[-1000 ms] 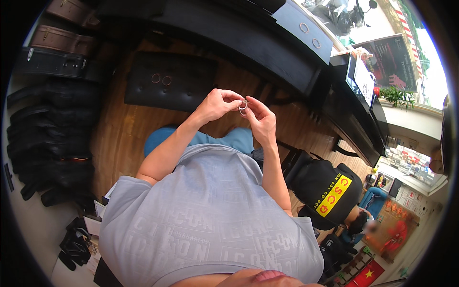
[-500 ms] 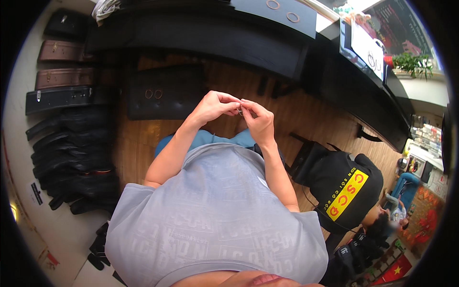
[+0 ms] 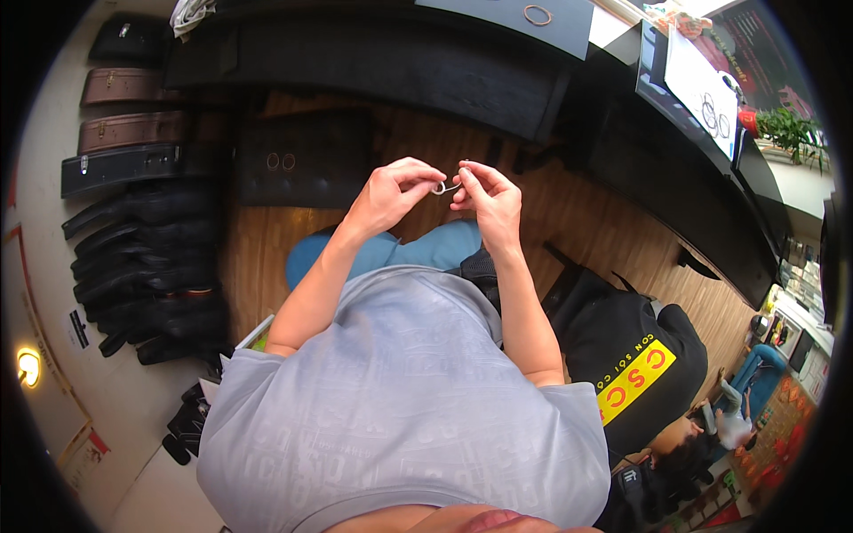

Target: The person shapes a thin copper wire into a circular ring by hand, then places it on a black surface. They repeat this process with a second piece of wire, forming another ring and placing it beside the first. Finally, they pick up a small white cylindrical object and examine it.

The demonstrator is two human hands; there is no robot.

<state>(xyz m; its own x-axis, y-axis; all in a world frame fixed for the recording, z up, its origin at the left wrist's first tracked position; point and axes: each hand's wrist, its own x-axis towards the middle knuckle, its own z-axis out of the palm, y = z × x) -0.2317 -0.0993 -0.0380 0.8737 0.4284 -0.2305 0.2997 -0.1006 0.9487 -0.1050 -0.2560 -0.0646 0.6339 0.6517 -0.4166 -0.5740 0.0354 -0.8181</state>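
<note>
In front of my body, a thin pale strand [image 3: 450, 187] with a small loop at one end spans the short gap between my hands. My left hand [image 3: 384, 197] pinches it at the loop between thumb and fingertips. Closed on its other end is my right hand [image 3: 494, 202], thumb against forefinger, the other fingers curled. The strand's exact kind is too small to make out. Beyond my left hand, two thin copper-coloured rings [image 3: 281, 161] lie on a black padded bench [image 3: 306, 188].
A long black table [image 3: 373, 67] crosses the far side, with another thin ring [image 3: 537, 14] on its grey surface. Dark rings [image 3: 713, 115] lie on white paper at right. Instrument cases [image 3: 133, 131] line the left wall. A person in black [image 3: 653, 355] sits close on my right.
My fingertips, which were touching, have moved apart, and the strand now shows between them. My view has shifted slightly, so one far ring is out of the picture.
</note>
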